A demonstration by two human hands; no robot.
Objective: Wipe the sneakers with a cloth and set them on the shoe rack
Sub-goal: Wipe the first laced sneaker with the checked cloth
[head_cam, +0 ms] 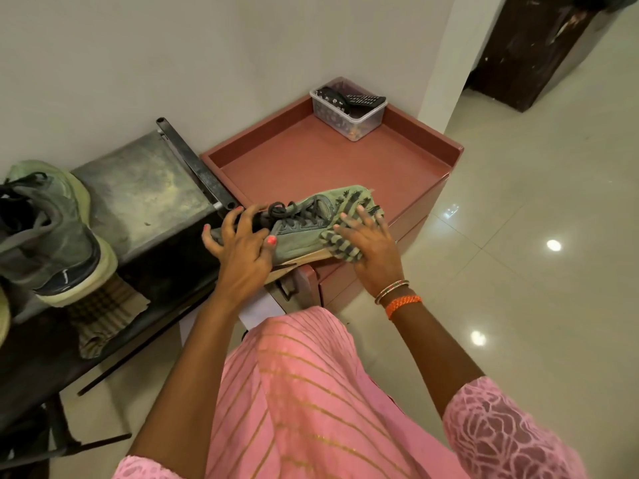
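A green-grey sneaker (pixel 304 229) with dark laces lies tipped on its side at the near edge of a reddish tray-topped cabinet (pixel 345 160). My left hand (pixel 242 243) grips it at the heel and collar. My right hand (pixel 370 247) presses a checked cloth (pixel 342 243) flat against the toe. A second, matching sneaker (pixel 52 229) stands on the metal shoe rack (pixel 145 195) at the left.
A folded checked rag (pixel 103 312) lies on the rack's lower shelf under the second sneaker. A clear plastic box (pixel 349 108) holding dark items sits at the cabinet's far corner by the wall. Glossy tiled floor (pixel 518 236) spreads to the right, with a dark wooden door (pixel 532 53) beyond.
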